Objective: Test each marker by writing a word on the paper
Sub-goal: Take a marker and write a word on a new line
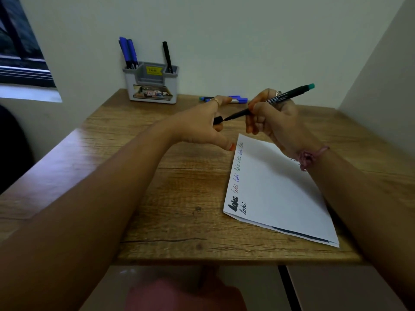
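Right hand (272, 118) grips one marker (269, 101); left hand (203, 125) pinches its cap (217, 120). Three markers (129, 51) stand in one holder (151, 83); seven words mark one paper (276, 187).

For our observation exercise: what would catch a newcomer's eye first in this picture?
Mid-frame, above the wooden table, the right hand grips a black marker with a green end while the left hand holds its cap just off the tip. Below lies white paper with a repeated word along its left edge. A grey holder of markers stands at the back.
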Action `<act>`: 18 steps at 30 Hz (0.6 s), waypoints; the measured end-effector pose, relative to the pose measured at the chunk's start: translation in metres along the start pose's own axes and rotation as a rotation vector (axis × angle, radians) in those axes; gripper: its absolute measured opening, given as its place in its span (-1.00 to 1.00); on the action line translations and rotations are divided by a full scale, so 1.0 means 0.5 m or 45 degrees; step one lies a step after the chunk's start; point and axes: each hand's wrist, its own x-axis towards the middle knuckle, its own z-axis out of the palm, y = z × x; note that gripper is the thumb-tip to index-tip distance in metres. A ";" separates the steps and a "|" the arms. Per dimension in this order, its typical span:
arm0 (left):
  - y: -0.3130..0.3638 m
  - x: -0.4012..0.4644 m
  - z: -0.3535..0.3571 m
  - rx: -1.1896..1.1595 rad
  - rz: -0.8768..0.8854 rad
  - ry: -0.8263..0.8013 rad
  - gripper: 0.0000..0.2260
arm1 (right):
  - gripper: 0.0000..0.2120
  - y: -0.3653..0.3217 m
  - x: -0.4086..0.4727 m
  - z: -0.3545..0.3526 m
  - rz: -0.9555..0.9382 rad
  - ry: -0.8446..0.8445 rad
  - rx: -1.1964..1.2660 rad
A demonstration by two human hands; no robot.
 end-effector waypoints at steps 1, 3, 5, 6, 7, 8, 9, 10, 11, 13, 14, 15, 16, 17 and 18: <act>0.000 0.001 0.000 -0.002 0.007 0.011 -0.09 | -0.95 0.001 0.000 0.000 -0.005 -0.013 -0.004; -0.001 0.003 -0.002 -0.011 0.024 0.020 -0.11 | -0.95 0.002 -0.001 0.001 -0.008 -0.036 -0.002; -0.002 0.006 0.001 0.000 0.038 0.012 -0.11 | -0.96 0.002 -0.002 0.003 -0.013 -0.069 -0.029; -0.002 0.008 0.003 0.007 0.047 0.007 -0.11 | -0.96 0.003 -0.004 0.005 -0.023 -0.086 -0.048; -0.002 0.009 0.005 0.004 0.061 0.000 -0.12 | -0.96 0.003 -0.005 0.005 -0.038 -0.097 -0.064; -0.003 0.010 0.005 -0.004 0.073 -0.008 -0.13 | -0.96 0.002 -0.006 0.004 -0.060 -0.102 -0.078; -0.003 0.010 0.004 -0.012 0.079 -0.010 -0.15 | -0.97 0.000 -0.007 0.003 -0.084 -0.100 -0.100; -0.002 0.009 0.002 -0.007 0.088 -0.004 -0.16 | -0.95 -0.002 -0.008 0.000 -0.109 -0.099 -0.126; 0.000 0.008 0.001 0.022 0.109 0.008 -0.18 | -0.91 -0.003 -0.010 -0.002 -0.131 -0.109 -0.156; 0.000 0.007 0.005 0.078 0.177 0.026 -0.22 | -0.83 -0.005 -0.019 0.001 -0.161 -0.188 -0.263; 0.001 0.005 0.008 0.079 0.202 0.027 -0.23 | -0.80 -0.002 -0.023 0.004 -0.171 -0.219 -0.336; 0.003 0.003 0.009 0.060 0.217 0.027 -0.25 | -0.78 -0.001 -0.025 0.009 -0.173 -0.224 -0.383; 0.006 0.000 0.007 0.001 0.220 0.032 -0.27 | -0.78 0.000 -0.025 0.011 -0.157 -0.206 -0.382; 0.009 -0.003 0.002 -0.116 0.220 0.045 -0.32 | -0.79 -0.003 -0.024 0.012 -0.113 -0.190 -0.315; 0.013 -0.007 -0.004 -0.275 0.230 0.067 -0.38 | -0.73 -0.006 -0.020 0.011 -0.054 -0.169 -0.203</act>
